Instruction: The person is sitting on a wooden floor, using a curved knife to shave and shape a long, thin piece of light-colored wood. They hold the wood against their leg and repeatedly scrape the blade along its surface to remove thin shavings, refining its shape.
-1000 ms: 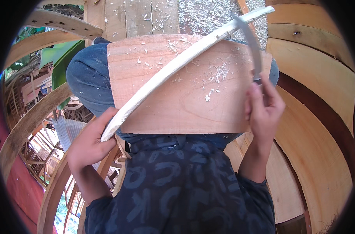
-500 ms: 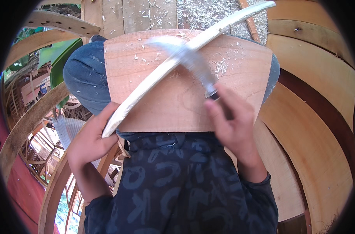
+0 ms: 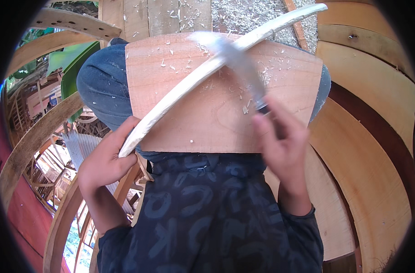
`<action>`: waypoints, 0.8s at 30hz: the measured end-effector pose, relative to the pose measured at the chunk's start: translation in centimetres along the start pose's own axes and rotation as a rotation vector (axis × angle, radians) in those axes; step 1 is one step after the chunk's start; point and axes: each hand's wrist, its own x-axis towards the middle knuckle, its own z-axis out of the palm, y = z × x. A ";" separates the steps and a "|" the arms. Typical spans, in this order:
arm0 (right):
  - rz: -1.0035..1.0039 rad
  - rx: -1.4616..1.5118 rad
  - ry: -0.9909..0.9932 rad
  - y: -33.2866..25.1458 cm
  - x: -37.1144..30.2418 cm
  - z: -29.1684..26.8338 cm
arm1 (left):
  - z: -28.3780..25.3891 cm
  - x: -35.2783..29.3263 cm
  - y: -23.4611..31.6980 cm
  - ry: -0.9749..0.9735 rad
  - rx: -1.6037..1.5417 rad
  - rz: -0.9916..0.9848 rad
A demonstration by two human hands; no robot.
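A pale, peeled, slightly curved wooden stick [image 3: 180, 93] lies slantwise across a flat wooden board [image 3: 203, 129] on my lap. Its near end is gripped in my left hand [image 3: 102, 159], thumb and fingers closed around it at the board's left edge. My right hand [image 3: 285, 141] is wrapped around the dark handle of a metal tool with a bent head [image 3: 247, 70]. Motion blurs the head, so I cannot tell its exact form; it passes over the upper middle of the stick. Small wood shavings [image 3: 273, 59] are scattered on the board.
My bent knees, in blue trousers [image 3: 102, 82], stick out on both sides of the board. More shavings [image 3: 244, 18] cover the floor beyond. Curved wooden planks [image 3: 367, 182] line the right side. Slatted timber ribs [image 3: 39, 136] and a green leaf [image 3: 77, 63] are at left.
My right hand and the metal tool have moved a little to the right. The stick has shifted slightly rightward in view, and my left hand keeps its grip.
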 end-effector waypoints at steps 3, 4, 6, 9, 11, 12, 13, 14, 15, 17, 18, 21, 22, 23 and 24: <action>-0.145 -0.169 0.084 0.2 -0.4 0.5 | -0.1 -0.2 -0.1 0.025 0.013 0.052; -0.171 -0.194 0.188 0.7 -0.2 -0.2 | 0.2 -0.1 -0.1 0.051 0.027 0.067; 0.092 -0.031 0.243 -1.1 -0.6 -2.6 | 1.1 -0.6 -0.4 0.129 0.053 0.071; 0.070 0.014 0.138 -3.2 -1.7 -3.3 | 1.8 0.0 0.1 0.199 0.172 0.101; -0.068 -0.235 -0.077 -3.5 -1.8 -2.3 | 2.2 0.1 1.5 0.190 0.199 0.082; -0.075 -0.273 -0.113 -3.7 -1.8 -1.7 | 2.6 0.2 1.9 0.190 0.192 0.074; -0.080 -0.310 -0.148 -3.7 -1.9 -0.8 | 3.0 0.4 2.2 0.189 0.185 0.065; -0.080 -0.346 -0.191 -3.4 -2.0 -0.2 | 3.4 0.4 2.2 0.185 0.174 0.049; -0.119 -0.364 -0.190 -2.9 -2.1 0.1 | 3.9 0.6 2.1 0.185 0.190 0.064; -0.189 -0.398 -0.183 -1.8 -2.2 0.7 | 5.0 0.7 1.7 0.209 0.112 0.119; -0.216 -0.467 -0.167 -1.5 -2.1 0.8 | 5.3 0.7 1.5 0.217 0.073 0.146; -0.272 -0.627 -0.085 -0.9 -1.3 0.3 | 5.1 0.6 1.5 0.134 0.058 0.128; -0.274 -0.641 -0.044 -0.8 -1.0 0.1 | 5.0 0.7 1.5 0.105 0.056 0.132; -0.283 -0.650 -0.003 -0.9 -0.8 0.0 | 5.1 0.8 1.1 0.085 0.000 0.156; -0.275 -0.653 -0.017 -1.2 -0.7 -0.1 | 5.4 0.9 0.4 0.065 -0.056 0.180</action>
